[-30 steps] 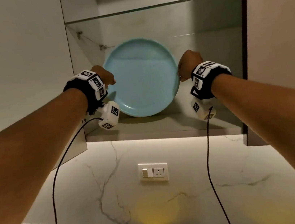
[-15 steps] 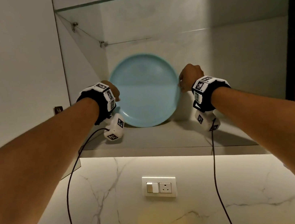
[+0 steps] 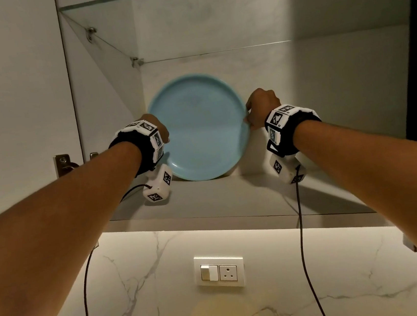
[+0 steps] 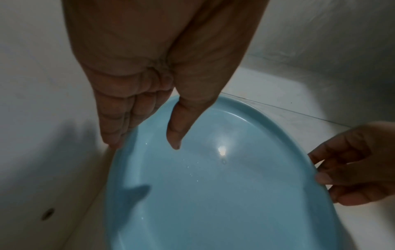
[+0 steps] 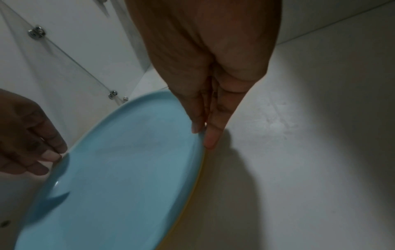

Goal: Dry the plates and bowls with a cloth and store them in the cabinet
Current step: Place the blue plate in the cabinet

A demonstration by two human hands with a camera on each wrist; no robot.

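Observation:
A light blue plate (image 3: 198, 132) stands on edge on the cabinet's bottom shelf (image 3: 234, 197), tilted back toward the rear wall. My left hand (image 3: 157, 126) holds its left rim: the thumb lies over the plate's face (image 4: 213, 186) and the fingers (image 4: 113, 135) reach behind the rim. My right hand (image 3: 259, 107) pinches the right rim between thumb and fingers (image 5: 210, 137). Behind the blue plate (image 5: 117, 169), a thin yellow edge (image 5: 199, 177) of another plate shows. No cloth is in view.
A glass shelf (image 3: 214, 52) spans the cabinet above the plate. The open door (image 3: 7, 105) with its hinge (image 3: 62, 165) is on the left, the dark cabinet frame (image 3: 409, 49) on the right. Below are a marble backsplash and a switch socket (image 3: 220, 271).
The view has tilted upward, and the yellow plate on the counter has left the frame. Both hands have carried the blue plate deeper into the cabinet, and its lower edge now meets the shelf.

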